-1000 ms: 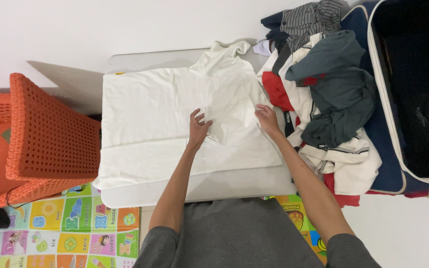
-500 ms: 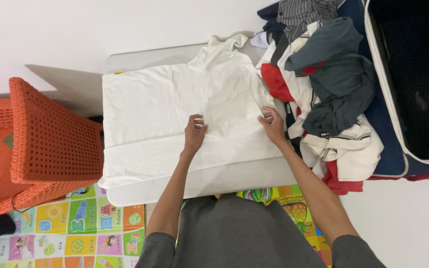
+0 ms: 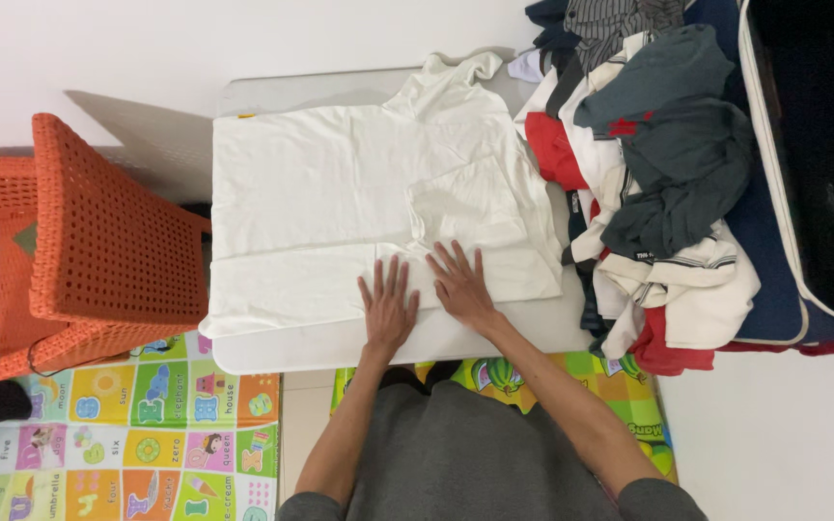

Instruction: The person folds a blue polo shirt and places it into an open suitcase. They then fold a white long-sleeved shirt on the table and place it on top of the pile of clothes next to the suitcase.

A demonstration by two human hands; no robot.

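Observation:
A white shirt (image 3: 340, 193) lies spread on a small white table (image 3: 320, 349), partly folded, its collar toward the far right. My left hand (image 3: 388, 307) lies flat, fingers spread, on the shirt's near edge. Beside it, my right hand (image 3: 460, 282) also presses flat on the cloth, fingers apart. Neither hand holds anything.
A pile of mixed clothes (image 3: 649, 174) lies at the table's right end, beside an open dark suitcase (image 3: 813, 154). An orange woven chair (image 3: 69, 241) stands left. A colourful play mat (image 3: 118, 434) covers the floor below.
Both hands have slid toward me from the shirt's middle to its near edge and now lie flat with fingers spread.

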